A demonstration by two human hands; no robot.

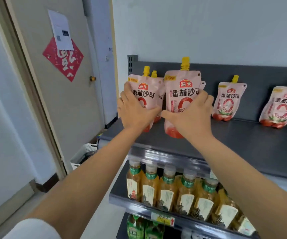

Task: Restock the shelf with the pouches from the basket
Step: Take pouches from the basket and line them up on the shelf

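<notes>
On the dark grey top shelf [242, 140] stand pink tomato-sauce pouches with yellow spouts. My left hand [134, 111] grips one pouch [142, 90] at the shelf's left end, with a second pouch [158, 94] right behind it. My right hand [191, 114] holds another pouch [180, 94] upright just to the right, its base at the shelf surface; a further pouch peeks out behind it. Two more pouches [229, 100] [282, 107] lean against the back panel farther right. The white basket [86, 152] sits low at the left, mostly hidden by my left arm.
Below the top shelf a row of amber tea bottles [173, 188] fills the second shelf, with green bottles [139, 228] under it. A beige door [56, 100] with a red paper decoration stands to the left. A white wall rises behind the shelving.
</notes>
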